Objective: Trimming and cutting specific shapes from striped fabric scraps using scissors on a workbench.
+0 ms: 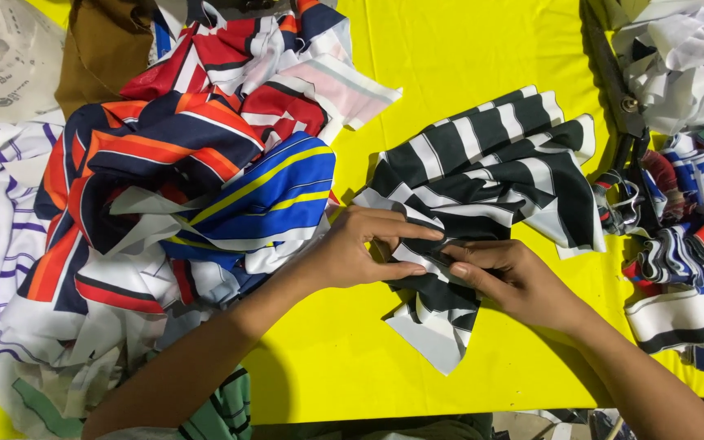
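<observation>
A black and white striped piece of fabric (pixel 490 175) lies crumpled on the yellow table (pixel 450 57) in the middle. My left hand (pixel 360 253) pinches its near edge between thumb and fingers. My right hand (pixel 515 281) meets it from the right and pinches the same fold of striped cloth. The fingertips of both hands almost touch. A loose white and black corner of the cloth (pixel 433 334) hangs toward me below the hands.
A heap of striped fabric scraps in blue, orange, red and white (pixel 189 171) lies at the left. More scraps (pixel 686 236) pile at the right, with large dark scissors (pixel 625 122) lying beside them. A brown cloth (pixel 103 49) and a clear plastic bag (pixel 2 57) sit far left.
</observation>
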